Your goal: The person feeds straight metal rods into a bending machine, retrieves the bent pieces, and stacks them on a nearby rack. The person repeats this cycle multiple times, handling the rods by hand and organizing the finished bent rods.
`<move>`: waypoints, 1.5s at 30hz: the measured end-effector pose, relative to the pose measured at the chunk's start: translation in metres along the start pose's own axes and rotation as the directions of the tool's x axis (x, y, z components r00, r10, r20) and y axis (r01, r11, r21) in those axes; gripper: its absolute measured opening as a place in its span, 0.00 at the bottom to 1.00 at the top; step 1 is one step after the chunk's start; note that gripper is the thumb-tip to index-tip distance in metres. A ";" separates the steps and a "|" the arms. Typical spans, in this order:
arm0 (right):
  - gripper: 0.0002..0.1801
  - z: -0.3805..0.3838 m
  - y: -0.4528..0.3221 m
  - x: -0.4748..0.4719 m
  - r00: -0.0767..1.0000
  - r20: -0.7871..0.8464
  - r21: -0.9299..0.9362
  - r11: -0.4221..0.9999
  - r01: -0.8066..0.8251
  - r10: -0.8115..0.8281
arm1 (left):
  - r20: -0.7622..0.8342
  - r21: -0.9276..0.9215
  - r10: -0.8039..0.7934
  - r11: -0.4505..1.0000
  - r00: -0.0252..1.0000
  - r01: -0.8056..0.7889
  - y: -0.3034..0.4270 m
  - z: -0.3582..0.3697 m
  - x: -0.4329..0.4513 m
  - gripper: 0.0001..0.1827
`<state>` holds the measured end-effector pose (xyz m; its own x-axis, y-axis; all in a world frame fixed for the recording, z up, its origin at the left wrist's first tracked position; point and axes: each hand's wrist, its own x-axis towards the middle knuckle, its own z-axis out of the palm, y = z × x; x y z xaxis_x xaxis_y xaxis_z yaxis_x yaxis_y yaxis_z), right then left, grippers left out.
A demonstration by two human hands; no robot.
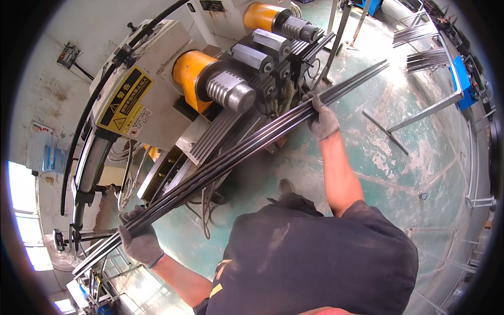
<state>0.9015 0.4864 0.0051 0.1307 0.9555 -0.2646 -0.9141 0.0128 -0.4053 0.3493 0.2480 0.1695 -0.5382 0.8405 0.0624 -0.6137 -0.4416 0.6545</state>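
Observation:
A bundle of long, thin metal rods [236, 151] runs diagonally across the view, held up in front of the machine. Near its lower-left end, my left hand [138, 237], in a grey work glove, is closed around the rods. My right hand [322, 118], gloved too, grips the bundle towards its upper-right end. Beyond the rods, the machine has two threaded metal spindles [230, 91] in yellow housings and hexagonal metal blocks [252, 57] between them. Grooved metal bars [217, 136] lie below the nearer spindle, close behind the rods.
A metal rack [424, 112] with more rods [427, 61] stands at the upper right on the worn green floor. The machine's housing [157, 84], bearing a yellow warning label, and a black hose [84, 106] are at the left. Cables [205, 220] hang beneath the rods.

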 end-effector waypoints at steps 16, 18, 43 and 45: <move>0.14 0.091 -0.033 0.139 0.986 0.033 -0.304 0.938 0.165 -0.163 | -0.472 0.184 0.000 0.978 0.882 0.099 -0.116 -0.032 0.002 0.10; 0.16 0.092 -0.035 0.142 0.987 0.022 -0.424 0.893 0.152 -0.158 | -0.404 0.161 -0.052 0.979 0.913 0.127 -0.127 -0.033 0.000 0.09; 0.13 0.093 -0.002 0.166 0.932 0.311 -0.936 -0.229 0.267 -0.186 | -0.379 -0.071 -0.188 0.982 0.906 0.174 -0.167 -0.006 0.021 0.14; 0.13 0.100 -0.004 0.164 0.909 0.413 -0.683 -0.682 0.261 -0.065 | -0.391 -0.094 -0.180 0.983 0.903 0.156 -0.163 0.014 0.014 0.16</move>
<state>0.8879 0.6726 0.0508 0.0200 0.9889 0.1471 0.9197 0.0395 -0.3906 0.4493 0.3362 0.0745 -0.6009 0.7156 -0.3560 -0.7415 -0.3327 0.5827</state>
